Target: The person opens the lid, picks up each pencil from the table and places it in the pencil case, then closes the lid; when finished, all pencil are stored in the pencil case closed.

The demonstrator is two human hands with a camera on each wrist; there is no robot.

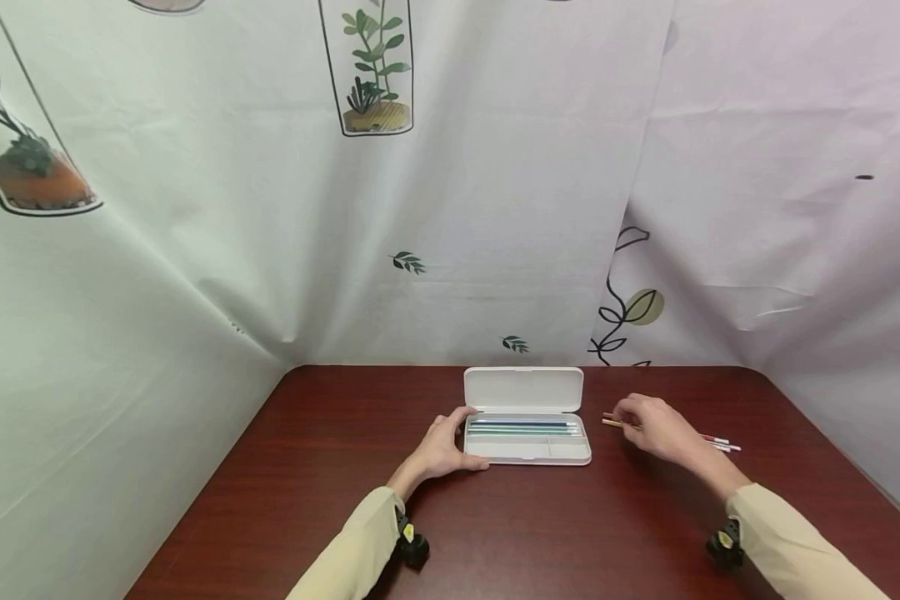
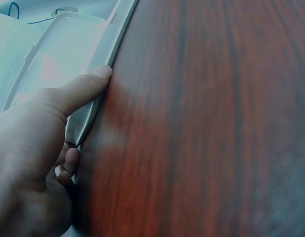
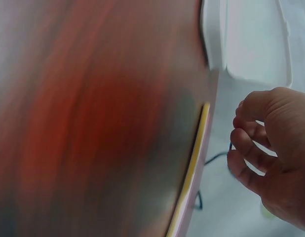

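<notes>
White case: a shallow box (image 1: 523,452) with rounded corners on the table (image 1: 540,533), between the hands near the far edge; its smooth lid (image 1: 523,390) stands raised behind it.
Left hand: spans the case's left end (image 1: 438,447), holding it, thumb at the front edge.
Left wrist view: shows what the head view hides, the other fingers (image 2: 71,160) bent beside the case's end.
Right hand: hangs over the loose pencils (image 1: 715,438), fingers loosely bent (image 1: 660,427); from above, contact is hard to judge.
Right wrist view: shows a narrow space within the curled fingers, nothing held, and a yellow pencil (image 3: 190,168) apart from them, with a pinkish one alongside.
Inside the case: only the head view shows slim blue-green pencils (image 1: 521,428) lying lengthwise, and a divided front section.
Tabletop: glossy red-brown; both wrist views bring out dark, streaky grain.
Backdrop: creased whitish sheeting (image 1: 495,208), printed with plants.
</notes>
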